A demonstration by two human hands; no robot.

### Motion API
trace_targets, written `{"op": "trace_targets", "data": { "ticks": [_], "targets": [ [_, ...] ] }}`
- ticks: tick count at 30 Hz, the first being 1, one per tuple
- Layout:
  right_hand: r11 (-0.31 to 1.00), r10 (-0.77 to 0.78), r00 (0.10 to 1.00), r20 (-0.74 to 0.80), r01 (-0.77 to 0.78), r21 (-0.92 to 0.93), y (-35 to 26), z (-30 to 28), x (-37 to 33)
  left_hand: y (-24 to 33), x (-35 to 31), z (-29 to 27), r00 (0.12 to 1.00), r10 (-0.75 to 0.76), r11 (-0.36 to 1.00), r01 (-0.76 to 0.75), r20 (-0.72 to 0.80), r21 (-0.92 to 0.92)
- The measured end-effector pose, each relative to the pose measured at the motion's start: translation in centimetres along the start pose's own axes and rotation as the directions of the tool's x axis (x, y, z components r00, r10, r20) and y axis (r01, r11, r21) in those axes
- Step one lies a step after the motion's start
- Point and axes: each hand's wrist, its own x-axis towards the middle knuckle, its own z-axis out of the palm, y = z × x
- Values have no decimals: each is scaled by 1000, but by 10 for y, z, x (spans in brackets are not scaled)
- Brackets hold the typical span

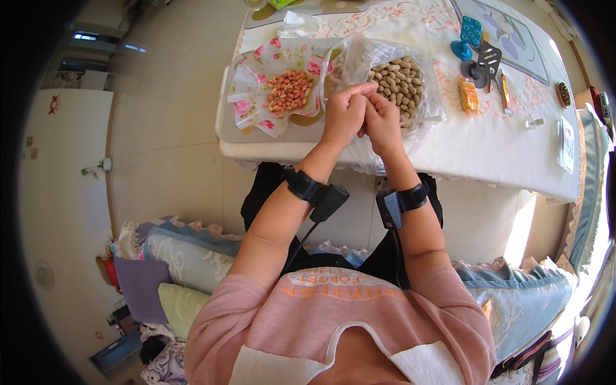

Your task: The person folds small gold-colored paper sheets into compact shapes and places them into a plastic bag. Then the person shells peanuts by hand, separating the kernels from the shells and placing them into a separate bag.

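Note:
My left hand (345, 117) and my right hand (384, 123) meet over the near edge of a clear plastic bag (428, 110). Both have their fingers closed and pressed together at the tips; whatever they pinch is hidden. Unshelled peanuts (399, 82) fill the opened bag, just beyond and to the right of my right hand. Left of my hands stands a wavy-rimmed white dish (255, 72) with pink roses. Shelled peanuts (289, 91) with reddish skins are heaped in its middle.
On the cloth-covered table (507, 144), to the right, lie a black slotted turner (489, 59), a teal holder (471, 29), an orange packet (469, 97) and a brush (563, 94). Crumpled white tissue (299, 24) lies beyond the dish. A blue cushioned sofa (523, 308) is behind me.

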Motion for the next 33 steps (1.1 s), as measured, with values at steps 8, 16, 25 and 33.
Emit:
{"op": "trace_targets", "data": {
  "ticks": [8, 16, 25, 33],
  "targets": [
    [992, -86, 993, -78, 78, -102, 2, -6, 4, -9, 1, 3, 1000, -11, 994, 9, -15, -106],
    [643, -535, 845, 2, 408, -648, -11, -5, 4, -19, 5, -7, 979, -117, 644, 202, 165, -738],
    [804, -479, 877, -49, 415, -425, -14, -16, 11, -30, 11, -14, 971, -171, 559, 234, 166, -795],
    [531, -352, 881, 317, 467, -707, -20, -16, 2, -22, 9, -8, 984, -160, 524, 153, 80, -838]
  ]
}}
